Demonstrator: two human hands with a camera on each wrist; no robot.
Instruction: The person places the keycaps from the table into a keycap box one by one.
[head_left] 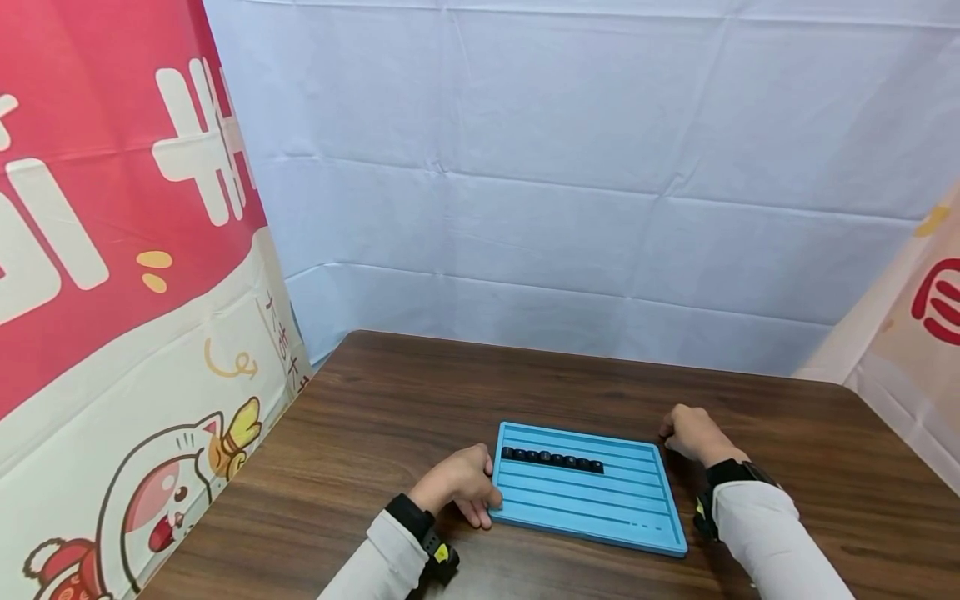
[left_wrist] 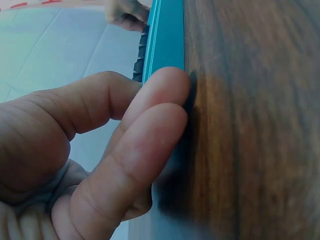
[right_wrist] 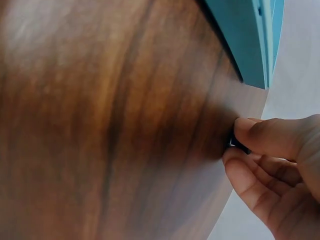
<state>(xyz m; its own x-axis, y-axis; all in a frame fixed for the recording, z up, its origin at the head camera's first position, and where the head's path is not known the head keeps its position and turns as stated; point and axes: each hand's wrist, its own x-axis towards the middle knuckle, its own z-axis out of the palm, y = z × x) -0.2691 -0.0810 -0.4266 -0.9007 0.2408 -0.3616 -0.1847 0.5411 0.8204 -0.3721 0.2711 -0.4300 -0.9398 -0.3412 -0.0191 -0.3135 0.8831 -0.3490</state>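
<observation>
A light-blue ridged tray lies on the wooden table. Black keycaps stand side by side along one of its upper rows, starting from the left end. At the tray's left side, my left hand holds the edge near the front corner, thumb on the rim and fingertips against the side, as the left wrist view also shows. Beyond the tray's right edge, my right hand is low over the table. Between its thumb and fingertips it pinches a small dark keycap, mostly hidden by the fingers.
The brown table extends around the tray on all sides. A pale cloth hangs behind its far edge. Printed banners stand at the left and right. Black straps with devices sit on both wrists.
</observation>
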